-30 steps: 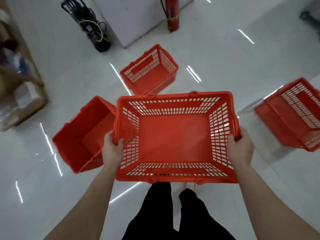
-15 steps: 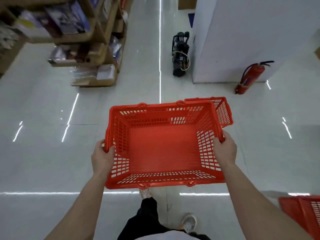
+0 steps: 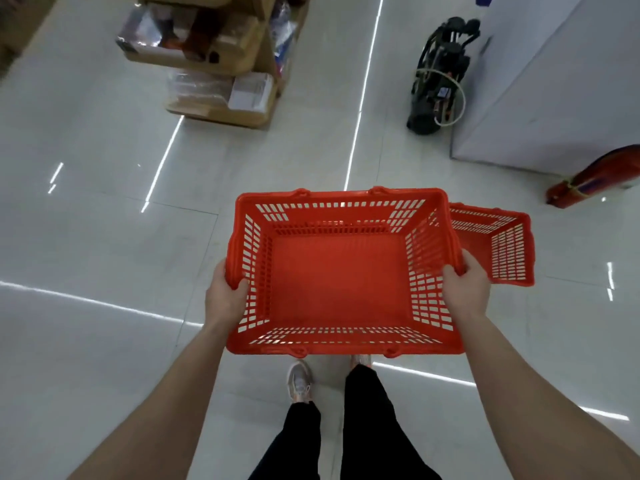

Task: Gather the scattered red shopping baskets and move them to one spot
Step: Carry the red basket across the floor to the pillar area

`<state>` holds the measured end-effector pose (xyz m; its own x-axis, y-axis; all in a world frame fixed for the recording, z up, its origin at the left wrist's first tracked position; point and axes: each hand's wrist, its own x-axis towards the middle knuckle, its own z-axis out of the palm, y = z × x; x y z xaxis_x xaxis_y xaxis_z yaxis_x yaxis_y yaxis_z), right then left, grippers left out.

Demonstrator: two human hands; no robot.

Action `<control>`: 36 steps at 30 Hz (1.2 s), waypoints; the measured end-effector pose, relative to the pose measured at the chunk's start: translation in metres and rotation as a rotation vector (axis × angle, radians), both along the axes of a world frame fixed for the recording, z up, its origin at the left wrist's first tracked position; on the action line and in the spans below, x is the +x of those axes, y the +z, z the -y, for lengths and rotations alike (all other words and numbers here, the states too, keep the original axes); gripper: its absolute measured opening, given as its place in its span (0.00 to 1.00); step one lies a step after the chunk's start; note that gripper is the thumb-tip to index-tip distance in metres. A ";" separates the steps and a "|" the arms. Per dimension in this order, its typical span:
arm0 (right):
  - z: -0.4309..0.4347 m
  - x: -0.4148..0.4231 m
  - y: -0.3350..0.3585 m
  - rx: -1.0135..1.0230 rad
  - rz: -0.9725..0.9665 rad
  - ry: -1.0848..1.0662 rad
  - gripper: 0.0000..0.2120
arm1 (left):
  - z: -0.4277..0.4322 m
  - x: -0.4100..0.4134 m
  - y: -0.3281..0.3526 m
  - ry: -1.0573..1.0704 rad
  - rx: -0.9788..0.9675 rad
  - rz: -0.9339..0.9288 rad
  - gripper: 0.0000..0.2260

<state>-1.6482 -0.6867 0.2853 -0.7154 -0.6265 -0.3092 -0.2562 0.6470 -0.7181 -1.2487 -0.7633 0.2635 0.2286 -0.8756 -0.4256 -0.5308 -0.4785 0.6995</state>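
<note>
The left hand [image 3: 225,296] and right hand [image 3: 467,289], fingers curled round its end rims, hold an empty red slotted plastic shopping basket [image 3: 339,271] above the white tiled floor [image 3: 104,237]. Just past its right side sits a second empty red basket [image 3: 498,244]; beyond, a red fire extinguisher [image 3: 588,181], black machine [image 3: 438,81] and stocked wooden shelf [image 3: 221,64].

Both your forearms reached forward from the lower corners, bare and almost straight, coming a little closer to each other toward the hands. Your left hand [image 3: 225,296] gripped the left rim of the red basket [image 3: 341,278], with the thumb curled over the edge to the inside. Your right hand [image 3: 465,289] gripped the right rim in the same way, at about the same height.
</note>
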 end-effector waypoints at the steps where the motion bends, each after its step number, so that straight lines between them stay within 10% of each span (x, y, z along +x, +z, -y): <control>1: 0.013 -0.003 -0.014 0.004 0.006 0.006 0.17 | 0.009 -0.003 -0.011 0.010 0.005 0.007 0.22; 21: 0.074 -0.013 -0.175 0.511 0.218 0.306 0.32 | 0.061 -0.015 -0.127 -0.030 0.317 0.239 0.33; 36: -0.050 -0.015 0.040 0.736 -0.245 0.355 0.36 | 0.021 -0.160 0.040 -1.107 0.091 0.411 0.32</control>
